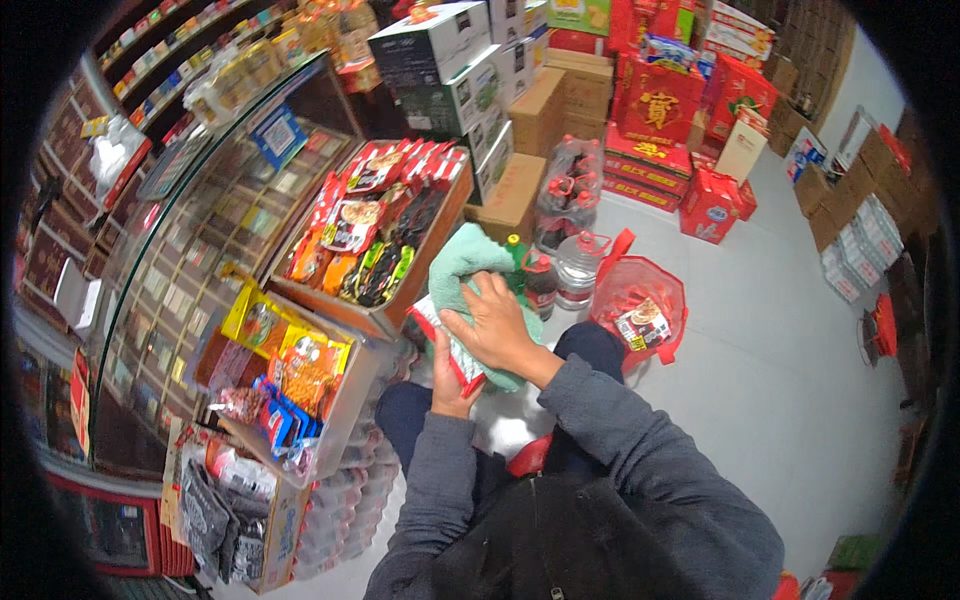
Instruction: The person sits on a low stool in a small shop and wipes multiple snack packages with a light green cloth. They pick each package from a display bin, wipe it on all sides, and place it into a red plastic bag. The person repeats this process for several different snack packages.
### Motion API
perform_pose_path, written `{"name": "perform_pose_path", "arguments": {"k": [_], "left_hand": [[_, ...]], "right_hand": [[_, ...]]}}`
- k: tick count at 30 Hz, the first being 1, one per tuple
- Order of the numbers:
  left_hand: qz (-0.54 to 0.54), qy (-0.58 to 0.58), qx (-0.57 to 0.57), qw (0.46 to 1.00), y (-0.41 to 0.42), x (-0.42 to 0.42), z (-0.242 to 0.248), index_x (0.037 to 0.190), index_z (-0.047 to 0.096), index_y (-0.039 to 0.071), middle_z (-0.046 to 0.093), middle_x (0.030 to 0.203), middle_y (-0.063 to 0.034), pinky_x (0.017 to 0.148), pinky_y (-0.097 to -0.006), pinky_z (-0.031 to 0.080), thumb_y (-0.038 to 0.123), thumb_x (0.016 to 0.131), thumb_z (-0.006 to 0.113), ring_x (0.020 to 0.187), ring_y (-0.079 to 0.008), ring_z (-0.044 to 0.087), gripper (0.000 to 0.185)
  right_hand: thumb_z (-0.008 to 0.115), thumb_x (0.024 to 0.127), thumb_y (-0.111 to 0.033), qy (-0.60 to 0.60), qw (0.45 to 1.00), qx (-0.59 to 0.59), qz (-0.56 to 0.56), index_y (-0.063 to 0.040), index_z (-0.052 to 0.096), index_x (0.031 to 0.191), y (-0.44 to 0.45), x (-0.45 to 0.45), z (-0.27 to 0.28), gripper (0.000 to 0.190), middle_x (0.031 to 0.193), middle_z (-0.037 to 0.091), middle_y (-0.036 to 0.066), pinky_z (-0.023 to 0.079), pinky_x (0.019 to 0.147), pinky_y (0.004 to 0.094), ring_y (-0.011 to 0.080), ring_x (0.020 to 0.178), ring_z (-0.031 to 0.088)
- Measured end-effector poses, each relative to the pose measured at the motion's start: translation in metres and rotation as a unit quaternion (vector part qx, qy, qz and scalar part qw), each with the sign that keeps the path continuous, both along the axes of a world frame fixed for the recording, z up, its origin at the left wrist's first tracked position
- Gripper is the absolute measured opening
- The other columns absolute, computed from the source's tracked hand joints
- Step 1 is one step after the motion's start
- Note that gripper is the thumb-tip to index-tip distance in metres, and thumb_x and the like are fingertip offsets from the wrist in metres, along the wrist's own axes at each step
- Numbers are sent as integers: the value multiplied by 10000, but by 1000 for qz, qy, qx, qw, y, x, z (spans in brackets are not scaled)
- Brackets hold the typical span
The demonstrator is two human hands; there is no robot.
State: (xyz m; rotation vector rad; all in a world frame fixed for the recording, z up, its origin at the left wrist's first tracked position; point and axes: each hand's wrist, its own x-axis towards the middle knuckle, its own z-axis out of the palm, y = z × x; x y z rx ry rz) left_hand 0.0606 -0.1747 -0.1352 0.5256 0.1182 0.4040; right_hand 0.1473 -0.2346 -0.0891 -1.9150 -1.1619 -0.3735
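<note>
My left hand (448,386) holds a red and white snack packet (466,369) from below, over my lap. On top of it my right hand (499,322) presses a pale green cloth (469,259), fingers bent into its folds. The cloth covers most of the packet, so its printed face is hidden. Just left of my hands, a cardboard carton (390,311) holds red, orange and black snack packets (367,225). On the floor to the right is a red-trimmed bag (679,300) with similar packets inside (643,322).
A glass display counter (225,195) runs along the left. A clear plastic bin of snacks (352,375) stands above shrink-wrapped bottles (345,517). Ahead are a large water bottle (577,270), a dark-liquid bottle (540,285), stacked boxes (480,97) and red gift boxes (649,165).
</note>
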Motion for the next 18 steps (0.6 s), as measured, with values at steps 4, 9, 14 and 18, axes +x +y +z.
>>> {"name": "perform_pose_path", "arguments": {"k": [4,9,14,18], "left_hand": [[3,12,-2,1000,-4,2,0,1385,255,92,377,1367,-98,1035,-427,312,415,931,402,1251,-259,382,576],[-6,-20,1,1000,-3,5,-2,1345,344,84,449,1320,-81,1006,-412,345,413,907,455,1191,-245,450,558],[-15,-28,-11,999,-2,9,-4,1317,387,80,476,1295,-82,987,-412,365,428,901,452,1164,-251,478,546],[-10,-18,-32,999,1,11,0,1344,331,62,423,1332,-110,1008,-416,340,387,906,461,1199,-266,437,561]], "right_hand": [[497,860,-422,119,992,-37,11,5,542,1098,-1,21,-8,491,1076,477,199,419,828,428,366,950,502],[451,884,-450,215,975,19,50,-7,505,1146,-5,33,-20,518,1081,505,216,416,848,439,388,991,525],[423,901,-439,338,936,57,75,-19,508,1149,-9,44,-26,495,1092,550,240,402,880,418,397,1030,522],[409,920,-438,393,910,96,92,-12,534,1130,-11,47,-33,492,1015,609,156,418,860,362,263,967,569]]}}
